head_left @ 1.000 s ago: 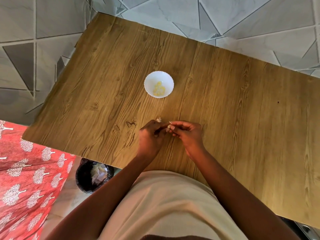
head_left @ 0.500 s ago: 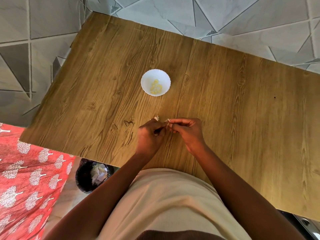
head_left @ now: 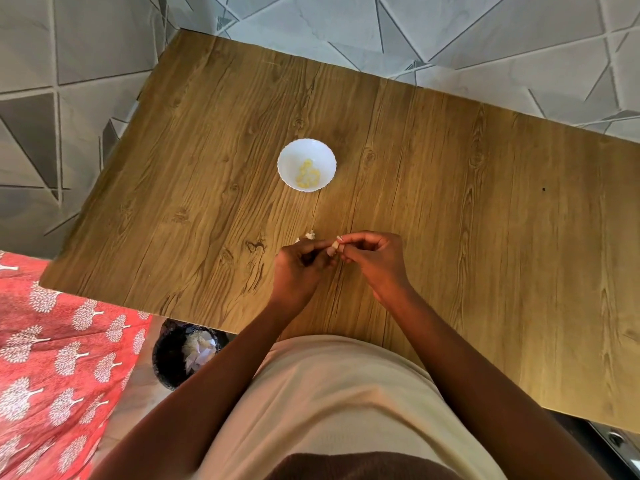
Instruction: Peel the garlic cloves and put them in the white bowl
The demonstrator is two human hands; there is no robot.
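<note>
From where I sit watching the head view, the biggest thing is the broad wood-grain laminate table (head_left: 450, 237), set on a floor of grey marble-look tiles cut into triangles (head_left: 86, 46); to the left lies a red cloth printed with small white trees (head_left: 52, 358), and just under the table's near edge stands a round black waste bin with pale scraps inside (head_left: 187, 355). The person's cream-coloured top (head_left: 329, 403) fills the bottom of the view, both bare forearms reaching forward over the table. The left hand (head_left: 298, 268) and right hand (head_left: 377, 258) meet well short of the small white scalloped bowl (head_left: 287, 157), which sits farther out and already holds a little heap of yellowish peeled cloves (head_left: 307, 174). Between the hands is a small pale garlic clove (head_left: 334, 247), pinched by the tips of both: the left fingers (head_left: 318, 244) are curled shut on it from one side, the right fingers (head_left: 349, 239) nip at it from the other, so I judge the peeling is in hand and this clove is not yet ready for the bowl. A tiny whitish flake of skin (head_left: 310, 234) lies on the table just beyond the left hand. My worry from here: the clove is small and likely slick once bared, so a hard tug on the skin could pop it out of the pinch and send it across the table or off the near edge towards the bin; loose flakes could also cling to it and ride into the bowl.
</note>
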